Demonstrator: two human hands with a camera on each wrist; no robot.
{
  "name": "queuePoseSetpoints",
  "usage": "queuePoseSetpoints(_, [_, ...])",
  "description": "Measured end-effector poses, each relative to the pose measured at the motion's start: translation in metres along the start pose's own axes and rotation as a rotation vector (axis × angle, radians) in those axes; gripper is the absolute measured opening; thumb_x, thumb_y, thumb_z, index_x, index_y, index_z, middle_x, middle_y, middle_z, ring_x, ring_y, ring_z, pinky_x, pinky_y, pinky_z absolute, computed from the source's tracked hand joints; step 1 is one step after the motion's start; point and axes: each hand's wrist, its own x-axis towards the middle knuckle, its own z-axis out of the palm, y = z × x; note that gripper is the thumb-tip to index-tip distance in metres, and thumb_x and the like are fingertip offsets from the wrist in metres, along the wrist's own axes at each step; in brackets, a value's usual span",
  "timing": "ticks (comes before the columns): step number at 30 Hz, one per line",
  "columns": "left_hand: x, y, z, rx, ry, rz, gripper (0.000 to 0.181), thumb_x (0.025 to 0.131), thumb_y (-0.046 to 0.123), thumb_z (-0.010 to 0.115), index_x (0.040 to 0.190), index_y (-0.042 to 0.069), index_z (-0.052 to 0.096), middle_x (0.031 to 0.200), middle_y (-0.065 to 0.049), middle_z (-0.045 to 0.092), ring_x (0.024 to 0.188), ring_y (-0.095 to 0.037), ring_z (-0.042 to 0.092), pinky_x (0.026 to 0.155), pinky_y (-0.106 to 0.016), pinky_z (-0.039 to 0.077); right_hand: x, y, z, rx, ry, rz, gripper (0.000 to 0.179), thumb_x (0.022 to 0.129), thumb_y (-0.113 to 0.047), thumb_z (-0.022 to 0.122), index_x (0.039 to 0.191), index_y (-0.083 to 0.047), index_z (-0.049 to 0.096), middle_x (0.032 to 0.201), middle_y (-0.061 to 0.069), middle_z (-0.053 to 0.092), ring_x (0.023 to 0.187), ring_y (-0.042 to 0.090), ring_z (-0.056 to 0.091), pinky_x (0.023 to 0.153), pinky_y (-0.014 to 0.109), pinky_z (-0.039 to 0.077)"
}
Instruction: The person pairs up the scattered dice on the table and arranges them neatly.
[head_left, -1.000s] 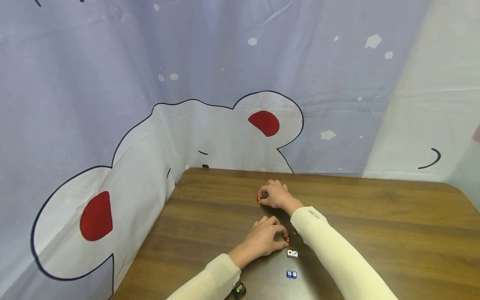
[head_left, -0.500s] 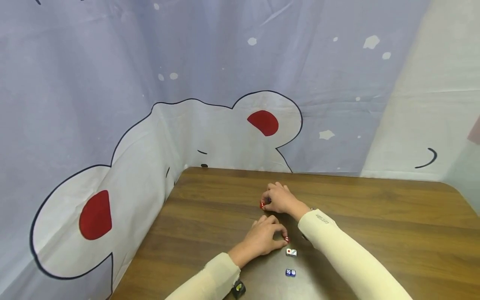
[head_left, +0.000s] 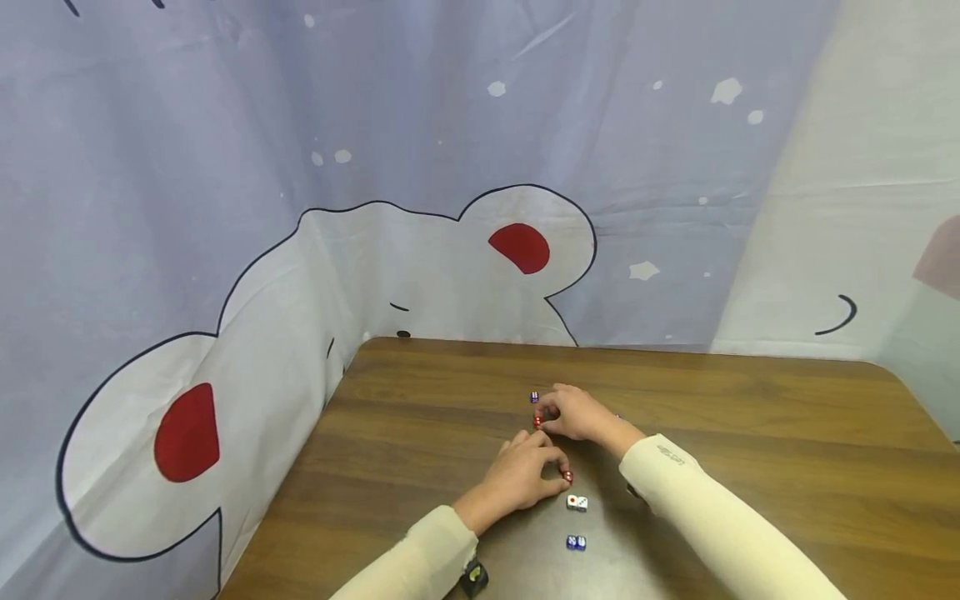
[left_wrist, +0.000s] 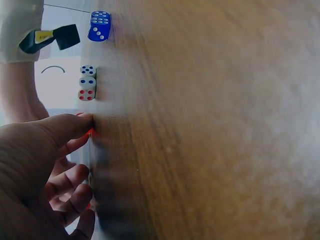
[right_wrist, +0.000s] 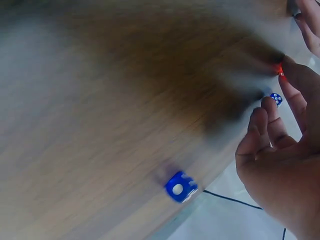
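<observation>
My left hand [head_left: 521,473] rests low on the wooden table, pinching a red die [head_left: 567,477] between thumb and forefinger. In the left wrist view that die is mostly hidden by the fingertips. Farther back, my right hand [head_left: 576,414] pinches another red die [head_left: 537,422], which shows as a red spot [right_wrist: 281,70] in the right wrist view. Just in front of the left hand's die sit white dice [head_left: 577,503], side by side. Nearer to me lies a pair of blue dice [head_left: 576,542].
A single blue die [head_left: 534,397] lies beyond the right fingertips. Another blue die [right_wrist: 181,187] sits behind the right hand, close to a table edge in the right wrist view. A patterned curtain [head_left: 420,267] hangs behind the table [head_left: 750,433].
My right hand has come nearer and slightly right with its red die, toward the left hand. The blue die beyond it has come into view. The left hand stays nearly still.
</observation>
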Motion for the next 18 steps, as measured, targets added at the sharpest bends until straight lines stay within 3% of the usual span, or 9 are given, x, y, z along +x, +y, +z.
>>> queuePoseSetpoints(7, [0.000, 0.001, -0.001, -0.010, 0.002, -0.007, 0.015, 0.085, 0.045, 0.079, 0.093, 0.035, 0.072, 0.104, 0.012, 0.059, 0.093, -0.009, 0.048, 0.074, -0.025, 0.035, -0.015, 0.011, -0.001, 0.010, 0.037, -0.014, 0.011, 0.087, -0.015, 0.078, 0.091, -0.017, 0.069, 0.085, -0.002, 0.052, 0.078, 0.012, 0.047, 0.069, 0.031, 0.043])
queuePoseSetpoints(18, [0.000, -0.001, 0.002, -0.015, 0.025, 0.010, 0.016, 0.084, 0.048, 0.079, 0.093, 0.036, 0.072, 0.101, 0.014, 0.059, 0.087, -0.006, 0.045, 0.073, -0.024, 0.035, -0.049, 0.017, -0.004, 0.041, 0.066, 0.030, 0.012, 0.087, -0.014, 0.078, 0.093, -0.014, 0.068, 0.084, -0.002, 0.052, 0.077, 0.011, 0.047, 0.069, 0.030, 0.043])
